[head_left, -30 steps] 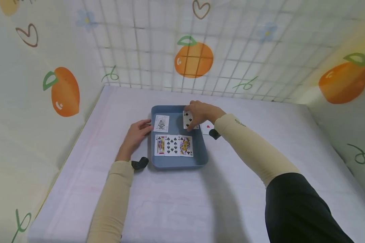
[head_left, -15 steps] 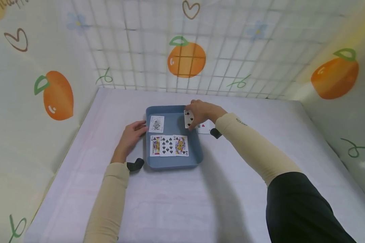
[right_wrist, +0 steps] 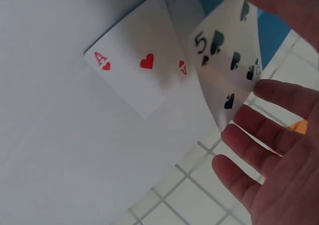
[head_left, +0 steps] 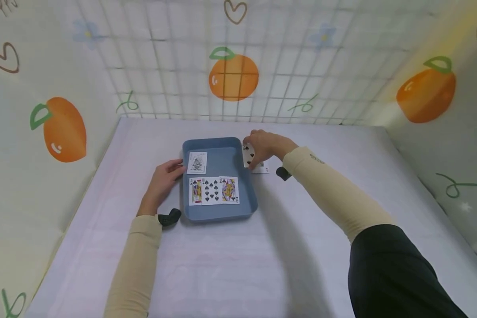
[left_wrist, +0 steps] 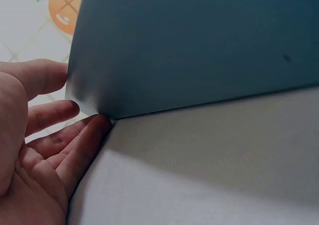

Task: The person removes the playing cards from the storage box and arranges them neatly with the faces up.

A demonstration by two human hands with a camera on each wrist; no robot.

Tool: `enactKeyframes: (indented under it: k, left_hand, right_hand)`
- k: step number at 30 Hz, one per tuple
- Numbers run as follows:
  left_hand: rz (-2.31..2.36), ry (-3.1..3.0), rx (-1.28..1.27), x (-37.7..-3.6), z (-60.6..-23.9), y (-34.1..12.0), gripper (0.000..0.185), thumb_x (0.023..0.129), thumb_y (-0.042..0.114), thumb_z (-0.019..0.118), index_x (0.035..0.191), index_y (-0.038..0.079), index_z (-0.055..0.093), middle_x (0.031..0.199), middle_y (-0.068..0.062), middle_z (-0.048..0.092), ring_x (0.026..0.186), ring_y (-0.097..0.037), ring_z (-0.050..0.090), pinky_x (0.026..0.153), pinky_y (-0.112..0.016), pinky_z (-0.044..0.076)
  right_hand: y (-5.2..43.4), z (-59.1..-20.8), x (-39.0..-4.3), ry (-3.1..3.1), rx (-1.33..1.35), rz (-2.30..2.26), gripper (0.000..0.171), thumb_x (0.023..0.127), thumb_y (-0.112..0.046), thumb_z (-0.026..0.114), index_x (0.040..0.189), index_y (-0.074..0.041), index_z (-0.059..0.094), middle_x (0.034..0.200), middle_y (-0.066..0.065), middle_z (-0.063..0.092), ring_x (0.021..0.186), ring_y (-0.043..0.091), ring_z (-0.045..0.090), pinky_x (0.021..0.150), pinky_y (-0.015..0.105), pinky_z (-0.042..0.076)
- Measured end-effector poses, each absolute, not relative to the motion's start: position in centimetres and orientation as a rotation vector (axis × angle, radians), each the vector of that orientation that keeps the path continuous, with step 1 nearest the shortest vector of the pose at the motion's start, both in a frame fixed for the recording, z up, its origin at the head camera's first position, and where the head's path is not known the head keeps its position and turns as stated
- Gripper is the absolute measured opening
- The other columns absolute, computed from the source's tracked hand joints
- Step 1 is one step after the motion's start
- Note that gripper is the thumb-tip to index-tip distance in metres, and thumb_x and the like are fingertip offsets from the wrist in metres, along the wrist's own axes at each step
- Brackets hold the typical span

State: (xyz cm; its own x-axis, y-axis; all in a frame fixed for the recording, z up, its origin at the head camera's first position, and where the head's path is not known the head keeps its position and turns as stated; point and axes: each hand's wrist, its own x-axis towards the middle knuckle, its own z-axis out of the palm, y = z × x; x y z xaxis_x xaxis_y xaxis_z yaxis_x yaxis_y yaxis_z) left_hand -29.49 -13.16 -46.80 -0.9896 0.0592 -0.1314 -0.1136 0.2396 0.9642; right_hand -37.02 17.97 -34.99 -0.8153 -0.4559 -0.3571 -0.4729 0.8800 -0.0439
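In the head view my right hand (head_left: 268, 143) pinches a playing card, the five of spades (head_left: 247, 155), just outside the right wall of a blue tray (head_left: 222, 152). The right wrist view shows this card bent between thumb and fingers. An ace of hearts (right_wrist: 144, 60) lies face up on the white cloth below it, partly covered in the head view. My left hand (head_left: 163, 181) touches the tray's left side with extended fingers. Seen from the left wrist, those fingertips meet the tray wall (left_wrist: 199, 45) at its corner.
Inside the tray, a joker card (head_left: 197, 163) lies at the back left. Along the front are a ten of spades (head_left: 212, 191) and two face cards, one at either side. White cloth (head_left: 222, 265) surrounds the tray, and a patterned backdrop (head_left: 175, 79) stands behind.
The five of spades in my right hand has moved right relative to the tray, from inside it to past its right wall. The head view has shifted. My left hand stays at the tray.
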Motion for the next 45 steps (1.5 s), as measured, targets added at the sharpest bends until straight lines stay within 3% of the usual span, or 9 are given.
enactKeyframes:
  k: [22,45]
  left_hand:
    - [1.845,2.379,-0.065,-29.0,-47.0,-13.7,0.051,0.1,0.023,0.06,0.144,0.002,0.047,0.143,-0.018,0.051,0.135,-0.028,0.045,0.112,-0.041,0.036]
    - [1.801,2.397,-0.065,-29.0,-46.7,-13.0,0.052,0.1,0.027,0.059,0.146,0.005,0.047,0.147,-0.014,0.048,0.138,-0.027,0.042,0.114,-0.042,0.033]
  right_hand:
    - [21.5,-35.8,-37.0,2.669,-0.585,0.005,0.085,0.072,-0.038,0.085,0.144,-0.011,0.048,0.134,0.015,0.05,0.116,0.03,0.047,0.094,0.047,0.05]
    - [25.6,-37.4,-36.9,2.64,-0.503,-0.039,0.083,0.073,-0.033,0.084,0.144,-0.011,0.049,0.131,0.014,0.051,0.112,0.03,0.047,0.092,0.05,0.048]
